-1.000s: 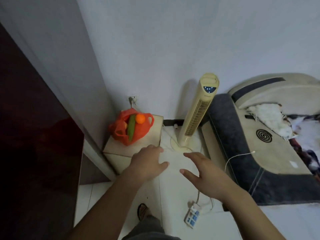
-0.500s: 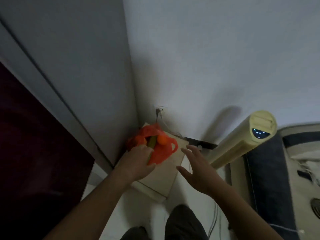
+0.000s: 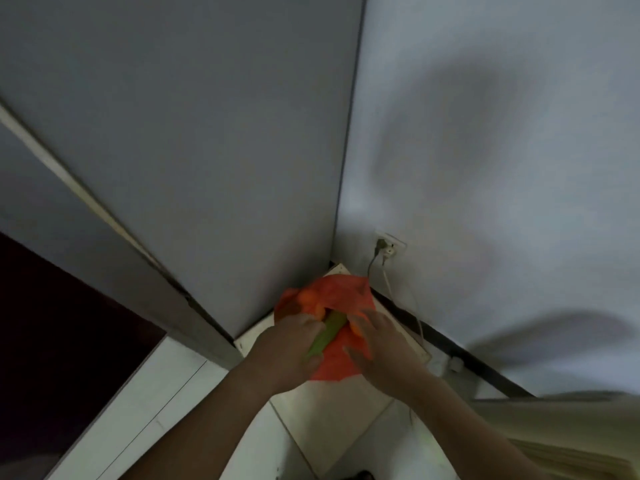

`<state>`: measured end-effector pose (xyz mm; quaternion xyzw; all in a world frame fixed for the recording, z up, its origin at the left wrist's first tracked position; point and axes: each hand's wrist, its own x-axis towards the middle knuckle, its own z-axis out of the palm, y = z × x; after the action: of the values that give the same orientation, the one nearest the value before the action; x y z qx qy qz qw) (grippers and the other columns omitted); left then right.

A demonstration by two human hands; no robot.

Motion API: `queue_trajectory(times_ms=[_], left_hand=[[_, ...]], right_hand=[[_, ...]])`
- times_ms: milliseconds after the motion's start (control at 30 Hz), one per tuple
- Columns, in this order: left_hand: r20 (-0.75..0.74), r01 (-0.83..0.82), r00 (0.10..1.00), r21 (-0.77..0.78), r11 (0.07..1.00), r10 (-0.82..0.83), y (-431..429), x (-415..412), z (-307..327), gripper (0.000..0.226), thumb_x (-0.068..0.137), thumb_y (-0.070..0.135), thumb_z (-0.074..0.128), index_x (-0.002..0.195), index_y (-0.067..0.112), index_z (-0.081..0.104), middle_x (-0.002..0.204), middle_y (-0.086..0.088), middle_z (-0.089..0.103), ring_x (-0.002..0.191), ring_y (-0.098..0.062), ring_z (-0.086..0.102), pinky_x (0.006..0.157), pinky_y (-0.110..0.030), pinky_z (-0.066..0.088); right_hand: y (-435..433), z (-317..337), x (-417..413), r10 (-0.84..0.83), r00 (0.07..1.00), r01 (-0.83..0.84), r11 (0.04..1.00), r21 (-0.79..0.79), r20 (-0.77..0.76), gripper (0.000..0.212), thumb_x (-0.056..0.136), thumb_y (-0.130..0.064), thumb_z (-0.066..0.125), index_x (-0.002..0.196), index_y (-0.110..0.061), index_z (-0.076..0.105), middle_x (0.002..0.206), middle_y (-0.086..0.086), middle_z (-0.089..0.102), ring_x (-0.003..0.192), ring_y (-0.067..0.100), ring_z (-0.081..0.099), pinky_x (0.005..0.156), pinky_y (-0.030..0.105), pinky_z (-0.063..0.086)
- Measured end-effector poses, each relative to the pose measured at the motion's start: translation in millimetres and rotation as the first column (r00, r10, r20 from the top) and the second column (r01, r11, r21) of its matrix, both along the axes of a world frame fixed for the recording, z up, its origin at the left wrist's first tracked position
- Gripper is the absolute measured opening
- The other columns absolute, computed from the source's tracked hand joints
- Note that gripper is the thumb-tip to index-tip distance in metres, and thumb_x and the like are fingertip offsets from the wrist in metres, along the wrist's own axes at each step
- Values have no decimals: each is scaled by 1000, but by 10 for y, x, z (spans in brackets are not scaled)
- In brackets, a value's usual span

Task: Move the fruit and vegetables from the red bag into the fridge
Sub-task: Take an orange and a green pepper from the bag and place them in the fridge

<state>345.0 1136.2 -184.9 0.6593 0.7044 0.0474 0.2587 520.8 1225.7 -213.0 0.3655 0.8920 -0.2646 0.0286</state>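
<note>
- While both forearms reach in from the bottom of the view, the left hand (image 3: pixel 287 348) is curled around the lower end of a long green vegetable (image 3: pixel 327 332), fingers wrapped over it and thumb beneath, so it looks like a firm hold.
- Just beside it, the right hand (image 3: pixel 377 344) lies spread on the red bag (image 3: pixel 341 296), fingers pressing or pinching the plastic; whether it truly grips the bag or only steadies it, I cannot tell.
- That bag sits on a pale low surface (image 3: pixel 322 424) pushed into the corner, with the vegetable slanting out of its mouth toward the left hand.
- Deeper inside the bag, orange fruit (image 3: pixel 308 301) shows, blurred, so the count is unclear.
- Behind, a wall socket (image 3: pixel 389 244) with a plug and trailing cords sits on the wall above the surface.
- At the left, a dark glossy panel (image 3: pixel 52 323) beside a grey side face may be the fridge; no open door is visible.
- Judging by this, the task is barely begun: nothing has reached the fridge, the vegetable is only partly out, and the fruit remains bagged.
</note>
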Motion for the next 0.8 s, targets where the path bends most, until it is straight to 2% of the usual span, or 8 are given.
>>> queue_trajectory(times_ms=[233, 367, 400, 467, 533, 600, 700, 800], left_hand=[[-20, 189, 982, 102, 977, -188, 623, -149, -1179, 48, 80, 31, 46, 127, 21, 51, 120, 0, 62, 107, -18, 60, 83, -33, 54], [-186, 190, 959, -143, 971, -215, 754, -330, -1763, 75, 79, 56, 22, 147, 26, 16, 156, 2, 16, 143, -17, 16, 114, -44, 22], [-221, 186, 952, -130, 974, -211, 777, -373, -1862, 74, 81, 54, 36, 147, 27, 17, 156, 3, 15, 143, -17, 17, 114, -46, 22], [-264, 209, 934, -146, 967, -242, 858, -461, -1972, 83, 61, 51, 66, 136, 24, 45, 143, -3, 44, 128, -21, 46, 94, -50, 45], [-334, 186, 919, -101, 977, -210, 921, -520, -2057, 83, 45, 53, 73, 121, 23, 61, 126, -4, 61, 110, -22, 62, 75, -43, 56], [-344, 169, 922, -58, 984, -178, 980, -549, -2118, 77, 56, 52, 66, 126, 19, 57, 131, -8, 57, 113, -25, 60, 79, -46, 55], [-260, 139, 957, 15, 990, -131, 1068, -597, -2248, 73, 80, 34, 52, 146, 18, 25, 153, -11, 22, 138, -28, 30, 105, -51, 37], [-109, 114, 988, 62, 992, -106, 1151, -656, -2339, 78, 77, 29, 52, 146, 22, 18, 154, -10, 18, 141, -28, 23, 115, -42, 14]], right_hand=[[519, -1112, -189, 21, 991, -18, 1000, -25, 128, 65, 92, -60, 25, 147, -29, 11, 157, -7, 6, 144, 17, 6, 116, 47, 12], [746, -1584, -180, 11, 977, 3, 998, -63, 214, 89, 73, -76, -7, 148, -29, 1, 157, -11, -6, 144, 13, -10, 112, 52, -3], [822, -1684, -178, 3, 975, 13, 997, -70, 224, 96, 68, -79, -13, 148, -29, -1, 157, -11, -8, 143, 13, -12, 112, 53, -5], [967, -1826, -195, -3, 974, 22, 996, -81, 226, 104, 61, -81, -20, 148, -28, -2, 157, -11, -8, 142, 11, -14, 112, 52, -6], [1066, -1900, -217, -7, 976, 29, 995, -96, 219, 109, 56, -82, -23, 148, -28, -1, 157, -10, -7, 142, 10, -15, 112, 51, -5], [1152, -1956, -250, -9, 972, 35, 994, -104, 236, 110, 56, -82, -24, 148, -28, 0, 157, -10, -7, 142, 10, -14, 113, 50, -5], [1301, -2091, -265, -34, 958, 72, 990, -123, 284, 88, 74, -73, -10, 148, -27, 1, 157, -10, -8, 143, 11, -12, 115, 48, -1], [1410, -2246, -210, -39, 950, 105, 975, -198, 309, 79, 80, -71, -2, 148, -30, 2, 157, -12, -7, 144, 12, -6, 117, 44, 4]])
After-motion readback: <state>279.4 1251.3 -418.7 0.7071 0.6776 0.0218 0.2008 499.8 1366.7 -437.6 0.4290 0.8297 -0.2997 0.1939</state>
